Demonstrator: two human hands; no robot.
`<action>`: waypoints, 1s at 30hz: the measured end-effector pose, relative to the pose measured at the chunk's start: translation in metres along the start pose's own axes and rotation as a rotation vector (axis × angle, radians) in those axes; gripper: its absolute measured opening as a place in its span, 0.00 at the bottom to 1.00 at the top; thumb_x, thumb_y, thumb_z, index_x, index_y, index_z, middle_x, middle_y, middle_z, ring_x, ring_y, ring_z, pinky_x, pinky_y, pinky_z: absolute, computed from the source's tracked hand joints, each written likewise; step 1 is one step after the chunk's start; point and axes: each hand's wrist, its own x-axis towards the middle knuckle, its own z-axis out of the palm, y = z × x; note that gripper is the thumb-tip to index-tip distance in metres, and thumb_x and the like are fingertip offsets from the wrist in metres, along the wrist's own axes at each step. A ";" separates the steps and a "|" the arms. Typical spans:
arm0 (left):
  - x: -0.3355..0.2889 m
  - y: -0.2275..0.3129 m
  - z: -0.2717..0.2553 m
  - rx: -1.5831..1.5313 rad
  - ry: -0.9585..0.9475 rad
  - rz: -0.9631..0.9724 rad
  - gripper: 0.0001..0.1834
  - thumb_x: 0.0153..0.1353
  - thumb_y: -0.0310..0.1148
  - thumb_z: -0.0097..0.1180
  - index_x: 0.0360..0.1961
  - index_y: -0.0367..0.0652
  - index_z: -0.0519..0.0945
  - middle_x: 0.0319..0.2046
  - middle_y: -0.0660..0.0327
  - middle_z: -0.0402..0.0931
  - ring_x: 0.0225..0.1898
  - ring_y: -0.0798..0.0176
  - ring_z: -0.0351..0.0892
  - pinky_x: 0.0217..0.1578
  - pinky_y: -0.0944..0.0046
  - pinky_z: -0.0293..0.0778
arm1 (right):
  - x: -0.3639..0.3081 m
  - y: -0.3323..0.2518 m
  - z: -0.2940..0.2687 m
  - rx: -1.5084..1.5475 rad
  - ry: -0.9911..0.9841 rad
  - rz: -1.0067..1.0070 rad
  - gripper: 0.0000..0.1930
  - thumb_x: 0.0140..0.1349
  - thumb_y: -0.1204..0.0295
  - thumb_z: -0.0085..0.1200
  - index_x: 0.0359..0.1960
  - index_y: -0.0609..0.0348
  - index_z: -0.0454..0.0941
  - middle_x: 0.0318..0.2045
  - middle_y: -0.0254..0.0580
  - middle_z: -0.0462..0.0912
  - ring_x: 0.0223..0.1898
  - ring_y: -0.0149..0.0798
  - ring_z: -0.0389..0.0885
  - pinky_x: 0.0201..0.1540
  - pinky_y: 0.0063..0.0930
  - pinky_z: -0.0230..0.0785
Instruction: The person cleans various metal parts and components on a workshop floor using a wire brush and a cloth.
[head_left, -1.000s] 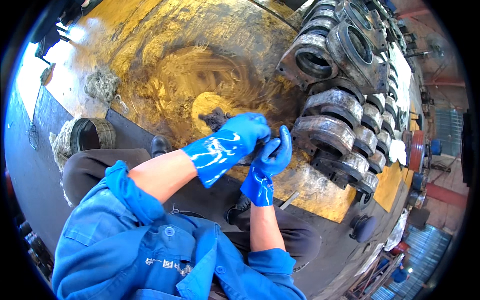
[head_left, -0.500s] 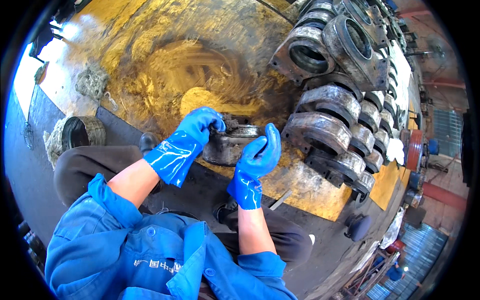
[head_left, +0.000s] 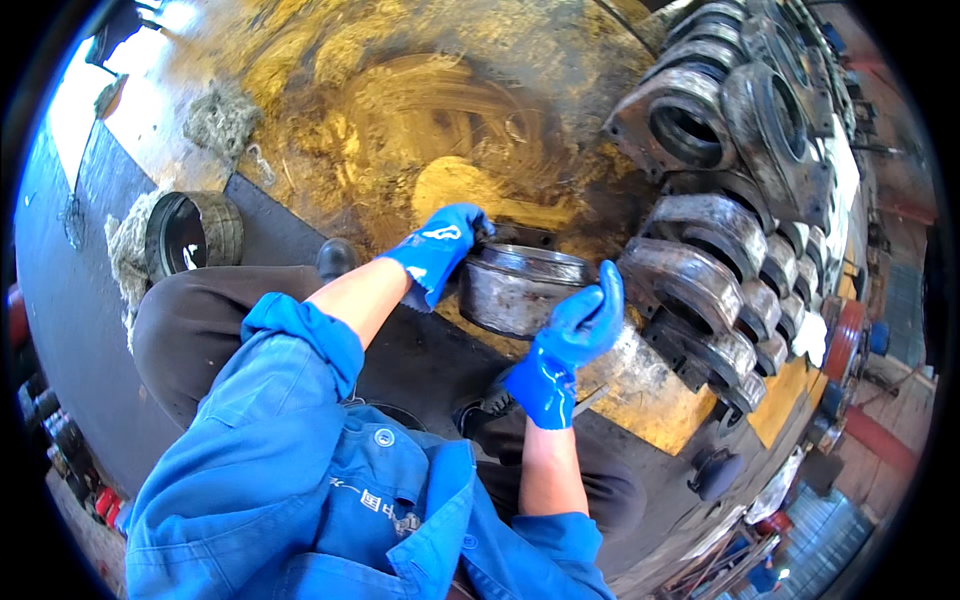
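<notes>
A round, ring-shaped metal housing (head_left: 520,308), dark and greasy with a shinier upper rim, stands in front of me on the stained yellow sheet. My left hand (head_left: 447,247), in a blue rubber glove, is at its left rim with the fingers curled inward; whatever they hold is hidden from view. At the housing's right side is my right hand (head_left: 578,335), gloved the same way, its fingers stretched upward and the thumb apart. Nothing shows in its palm. Whether it touches the housing wall I cannot tell.
Several similar housings (head_left: 690,280) are stacked in rows at the right. Left of my knee stands a hollow metal ring (head_left: 215,228) against pale fibrous waste (head_left: 130,245). A grey fibre clump (head_left: 221,120) lies farther off on the yellow sheet (head_left: 455,185). A dark round object (head_left: 716,474) sits lower right.
The whole view has shifted, so the scene sits farther right. My left hand has moved from over the rim to its left side; the grey fibrous wad at its fingertips no longer shows.
</notes>
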 end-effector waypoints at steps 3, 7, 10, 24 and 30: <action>0.030 -0.021 -0.036 -0.062 0.005 0.060 0.22 0.56 0.14 0.52 0.49 0.39 0.86 0.36 0.57 0.87 0.35 0.64 0.83 0.37 0.65 0.78 | -0.003 0.003 0.000 -0.013 -0.040 0.018 0.16 0.74 0.70 0.47 0.50 0.72 0.83 0.50 0.59 0.86 0.53 0.57 0.85 0.61 0.46 0.74; 0.011 -0.007 -0.072 0.675 0.162 0.137 0.37 0.57 0.42 0.67 0.68 0.50 0.72 0.64 0.49 0.73 0.64 0.47 0.75 0.62 0.51 0.72 | -0.002 0.004 -0.004 -0.035 -0.090 0.035 0.19 0.75 0.69 0.44 0.52 0.73 0.82 0.51 0.59 0.86 0.54 0.55 0.84 0.62 0.45 0.73; -0.003 0.011 -0.075 1.081 0.017 0.114 0.48 0.55 0.54 0.69 0.75 0.59 0.62 0.75 0.51 0.59 0.75 0.41 0.58 0.71 0.44 0.61 | -0.003 0.004 -0.004 -0.050 -0.123 0.049 0.20 0.75 0.69 0.43 0.53 0.74 0.81 0.53 0.59 0.85 0.55 0.54 0.84 0.63 0.43 0.72; 0.001 -0.033 -0.054 0.132 0.239 -0.146 0.16 0.54 0.32 0.70 0.45 0.45 0.84 0.35 0.51 0.86 0.35 0.49 0.87 0.39 0.52 0.81 | -0.006 0.014 -0.004 -0.062 -0.125 0.016 0.18 0.75 0.72 0.44 0.55 0.73 0.81 0.53 0.57 0.85 0.54 0.50 0.84 0.62 0.40 0.73; -0.033 -0.092 0.017 0.150 0.403 0.093 0.22 0.53 0.24 0.62 0.52 0.49 0.84 0.45 0.49 0.86 0.48 0.42 0.84 0.51 0.53 0.78 | -0.006 0.004 -0.001 -0.102 -0.133 0.024 0.18 0.74 0.71 0.45 0.53 0.73 0.82 0.51 0.58 0.86 0.53 0.51 0.85 0.61 0.41 0.74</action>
